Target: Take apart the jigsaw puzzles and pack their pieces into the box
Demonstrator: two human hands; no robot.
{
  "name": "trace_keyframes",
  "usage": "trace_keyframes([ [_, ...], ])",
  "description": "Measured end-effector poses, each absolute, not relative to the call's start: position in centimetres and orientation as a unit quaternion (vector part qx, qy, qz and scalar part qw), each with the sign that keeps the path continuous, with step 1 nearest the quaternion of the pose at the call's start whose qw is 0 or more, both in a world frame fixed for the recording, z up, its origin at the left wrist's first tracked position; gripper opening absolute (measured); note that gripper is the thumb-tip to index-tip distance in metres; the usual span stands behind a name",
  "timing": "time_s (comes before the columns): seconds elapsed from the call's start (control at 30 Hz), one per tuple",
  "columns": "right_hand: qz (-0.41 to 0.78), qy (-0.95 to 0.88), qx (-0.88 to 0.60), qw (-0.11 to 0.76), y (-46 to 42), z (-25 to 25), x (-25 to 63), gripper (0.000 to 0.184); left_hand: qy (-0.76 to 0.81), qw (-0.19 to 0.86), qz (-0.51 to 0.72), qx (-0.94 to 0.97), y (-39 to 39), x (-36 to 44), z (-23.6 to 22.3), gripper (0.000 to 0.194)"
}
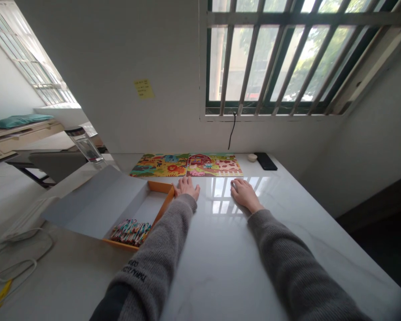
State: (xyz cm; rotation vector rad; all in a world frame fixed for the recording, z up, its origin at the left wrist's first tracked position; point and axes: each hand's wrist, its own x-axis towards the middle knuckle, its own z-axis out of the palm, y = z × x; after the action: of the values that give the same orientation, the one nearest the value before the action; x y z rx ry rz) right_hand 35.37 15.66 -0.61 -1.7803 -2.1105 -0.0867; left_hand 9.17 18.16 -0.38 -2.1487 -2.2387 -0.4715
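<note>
While spread L hand [187, 187] touches box [161, 187], R hand [244, 194] rests half-curled.

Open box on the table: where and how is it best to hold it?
Probably pinch its right orange wall, coming from the right: this thin wall stands upright, while the open lid spreads to the left. The left hand is beside its far end.

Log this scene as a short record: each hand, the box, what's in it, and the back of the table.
Left hand: fingers spread, at the right side of the open box
Right hand: on the white table, nothing visible in it
Box: lid laid out leftward
Contents: thin multicoloured pieces, stacked at the near end
Back of table: two colourful picture boards, small pale dish, black phone
</note>
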Motion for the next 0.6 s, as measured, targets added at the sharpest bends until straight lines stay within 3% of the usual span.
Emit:
trace_keyframes([
  [0.33,-0.023,-0.671,-0.707,0.222,17.7,-1.2,36.3,0.05,-0.696,0.001,-0.179,-0.696,19.4,9.0,-0.6,0.051],
  [0.6,0.003,-0.621,-0.741,0.256,20.4,-1.2,36.9,0.054,-0.711,-0.058,-0.258,-0.652,20.6,8.7,-0.2,0.047],
])
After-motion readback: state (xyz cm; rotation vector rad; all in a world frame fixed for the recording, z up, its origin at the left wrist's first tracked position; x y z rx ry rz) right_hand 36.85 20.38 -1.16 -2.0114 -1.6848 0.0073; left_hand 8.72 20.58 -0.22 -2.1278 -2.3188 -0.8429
